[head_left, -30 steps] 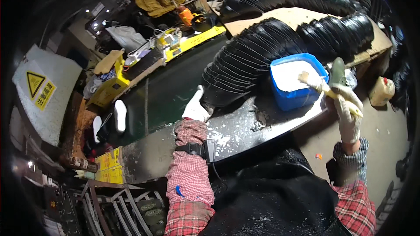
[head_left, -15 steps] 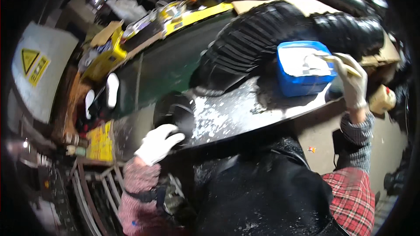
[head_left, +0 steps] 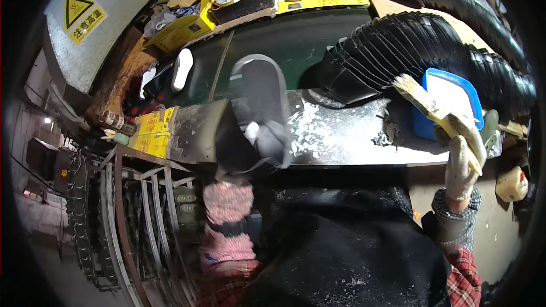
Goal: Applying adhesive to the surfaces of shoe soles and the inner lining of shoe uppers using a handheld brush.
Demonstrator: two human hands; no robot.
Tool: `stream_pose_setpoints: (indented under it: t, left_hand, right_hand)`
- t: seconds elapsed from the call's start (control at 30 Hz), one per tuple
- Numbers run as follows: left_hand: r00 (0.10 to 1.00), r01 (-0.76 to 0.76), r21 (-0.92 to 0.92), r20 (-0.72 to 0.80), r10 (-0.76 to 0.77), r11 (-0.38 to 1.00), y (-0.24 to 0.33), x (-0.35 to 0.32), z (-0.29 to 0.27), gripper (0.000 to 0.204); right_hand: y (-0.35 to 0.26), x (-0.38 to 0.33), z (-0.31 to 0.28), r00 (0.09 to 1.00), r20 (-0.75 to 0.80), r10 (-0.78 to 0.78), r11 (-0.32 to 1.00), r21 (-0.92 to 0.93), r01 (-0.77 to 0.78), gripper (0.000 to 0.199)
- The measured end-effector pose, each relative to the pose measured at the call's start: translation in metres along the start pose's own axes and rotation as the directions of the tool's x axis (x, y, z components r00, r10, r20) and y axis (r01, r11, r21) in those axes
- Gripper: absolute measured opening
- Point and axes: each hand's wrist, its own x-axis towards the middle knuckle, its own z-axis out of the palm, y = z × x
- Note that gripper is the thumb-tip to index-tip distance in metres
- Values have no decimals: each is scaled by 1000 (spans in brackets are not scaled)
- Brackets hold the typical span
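Two hands are at work over a metal-topped table (head_left: 352, 136) smeared with white residue. Largest item: a long stack of black ribbed rubber pieces (head_left: 421, 45) lies across the far side of the table, curving toward the right edge. A dark green surface (head_left: 284, 40) sits behind the table, with yellow boxes (head_left: 182, 28) and loose clutter along its far rim, and a grey panel bearing a yellow warning triangle (head_left: 85, 28) stands at far left. A blue tub (head_left: 455, 99) with white contents rests on the table's right end, just beside the rubber stack.

Left hand (head_left: 253, 136), in a blurred white glove, is closed around a dark curved rubber piece (head_left: 256, 108), held upright at the near edge of the table; the piece covers most of the glove, so the exact finger grip cannot be told. Right hand (head_left: 463, 156), in a stained white glove, is clenched around the handle of a wide pale-bristled brush (head_left: 426, 99). The brush is raised, bristles pointing up-left, and overlaps the blue tub in view; whether it touches the tub cannot be told.
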Motion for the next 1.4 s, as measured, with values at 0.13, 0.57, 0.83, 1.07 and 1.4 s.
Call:
stream_pose_setpoints:
  t: [0.13, 0.57, 0.83, 1.07, 1.4]
  left_hand:
    - [529, 796, -579, 526, -666, 175, 43, -69, 28, 19]
    - [570, 654, -743, 610, -550, -146, 46, -66, 38, 16]
    - [615, 642, -759, 595, -518, -110, 51, -60, 31, 15]
    - [921, 352, -500, 337, -197, 791, 47, -27, -4, 15]
    - [649, 728, -669, 601, -466, 151, 58, -56, 26, 21]
  right_hand:
    - [-15, 16, 71, 973, 224, 53, 996, 64, -69, 29]
    - [20, 15, 132, 845, 479, 237, 888, 248, -389, 24]
    - [-83, 29, 221, 605, 598, -525, 849, 325, 415, 34]
    - [-44, 8, 141, 412, 769, -489, 865, 489, 114, 21]
    - [4, 8, 75, 885, 449, -119, 990, -10, 139, 14]
